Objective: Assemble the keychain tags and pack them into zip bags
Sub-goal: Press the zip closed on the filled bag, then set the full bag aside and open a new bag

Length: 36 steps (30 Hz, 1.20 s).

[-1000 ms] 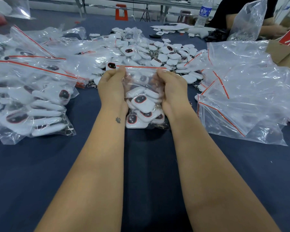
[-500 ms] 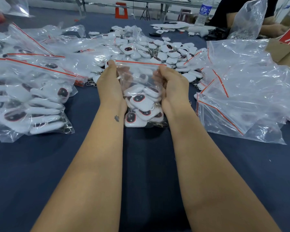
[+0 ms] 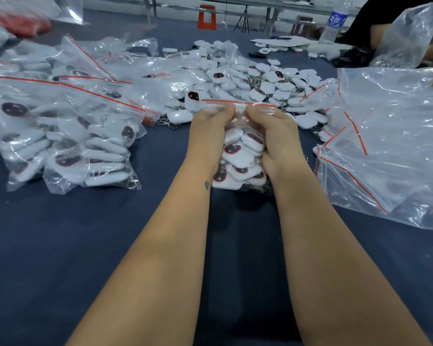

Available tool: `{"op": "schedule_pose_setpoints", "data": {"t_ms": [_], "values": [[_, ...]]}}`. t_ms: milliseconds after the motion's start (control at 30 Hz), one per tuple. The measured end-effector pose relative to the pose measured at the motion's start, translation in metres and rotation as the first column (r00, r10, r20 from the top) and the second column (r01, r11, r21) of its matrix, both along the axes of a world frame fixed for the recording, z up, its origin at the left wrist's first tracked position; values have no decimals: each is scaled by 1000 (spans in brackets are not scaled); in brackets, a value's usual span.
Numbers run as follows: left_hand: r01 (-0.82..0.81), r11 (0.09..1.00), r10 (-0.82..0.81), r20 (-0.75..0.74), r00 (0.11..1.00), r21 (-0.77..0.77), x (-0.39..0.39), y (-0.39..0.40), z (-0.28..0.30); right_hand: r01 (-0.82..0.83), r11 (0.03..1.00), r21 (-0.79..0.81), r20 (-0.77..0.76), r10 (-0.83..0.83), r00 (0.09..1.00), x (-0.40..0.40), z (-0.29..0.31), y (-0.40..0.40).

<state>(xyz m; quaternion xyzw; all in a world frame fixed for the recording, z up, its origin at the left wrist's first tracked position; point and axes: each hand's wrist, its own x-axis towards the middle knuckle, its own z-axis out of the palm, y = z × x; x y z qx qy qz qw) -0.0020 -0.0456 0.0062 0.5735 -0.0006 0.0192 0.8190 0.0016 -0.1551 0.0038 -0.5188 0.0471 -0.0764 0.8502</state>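
- The zip bag [image 3: 239, 156] full of white keychain tags [image 3: 238, 159] stands on the dark blue tabletop [image 3: 60, 245], right in the middle, between the two hands.
- A moment ago the hands were on the two sides of the bag. Now they are close together near the top, just under the red zip line [image 3: 238, 104].
- The left hand [image 3: 208, 136] and the right hand [image 3: 276, 136] both squeeze the plastic with curled fingers.
- This looks like pushing the air out and getting ready to press the zip closed, so this bag seems almost done.
- More filled bags [image 3: 68, 146] lie to the left.
- Loose tags [image 3: 268, 81] sit in a pile behind the bag.
- Empty bags [image 3: 385, 146] lie to the right.
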Motion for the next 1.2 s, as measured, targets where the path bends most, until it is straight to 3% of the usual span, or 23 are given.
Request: {"op": "schedule_pose_setpoints", "data": {"t_ms": [167, 300, 400, 500, 600, 700, 733, 800, 833, 900, 967, 1000, 1033, 1100, 1133, 1200], "values": [[-74, 979, 72, 16, 997, 190, 2, 0, -2, 41, 962, -270, 20, -37, 999, 0, 2, 2], [-122, 959, 124, 6, 992, 254, 5, 9, -1, 65, 937, -344, 17, -63, 998, -1, 6, 7], [-157, 940, 161, 11, 987, 303, 9, 28, 3, -25, 932, -362, -23, 18, 1000, -4, 8, 17], [-227, 903, 226, 45, 973, 364, 16, 57, 19, -141, 843, -519, -71, 122, 990, -8, 8, 36], [-243, 855, 234, 77, 969, 459, 26, 91, 46, -281, 858, -431, -101, 263, 959, -5, 14, 63], [-268, 791, 261, 92, 961, 549, 37, 129, 77, -298, 885, -357, -86, 287, 954, 2, 33, 105], [-289, 749, 281, 109, 953, 596, 40, 144, 87, -298, 889, -348, -85, 287, 954, 5, 39, 121], [-300, 575, 312, 135, 941, 761, 46, 176, 107, -347, 872, -346, -94, 336, 937, 10, 48, 152], [-340, 420, 373, 181, 910, 842, 49, 191, 113, -393, 859, -328, -105, 381, 919, 10, 52, 167], [-450, 204, 558, 275, 783, 869, 46, 209, 123, -470, 846, -252, -104, 459, 882, 12, 51, 192], [-567, 74, 603, 416, 681, 820, 42, 209, 128, -369, 870, -328, -57, 372, 927, 19, 44, 203], [-618, 65, 584, 473, 660, 783, 41, 202, 126, -243, 865, -439, -10, 266, 964, 24, 39, 202], [-657, 72, 536, 527, 660, 750, 42, 194, 122, -113, 835, -538, 53, 168, 984, 28, 35, 197], [-709, 198, 428, 591, 684, 677, 41, 170, 107, 70, 703, -708, 169, 72, 983, 38, 24, 179], [-696, 305, 391, 581, 714, 650, 39, 155, 98, 122, 559, -820, 207, 92, 974, 44, 16, 170], [-594, 512, 327, 498, 803, 621, 37, 124, 79, 167, 123, -978, 185, 154, 971, 51, 3, 154]]}}
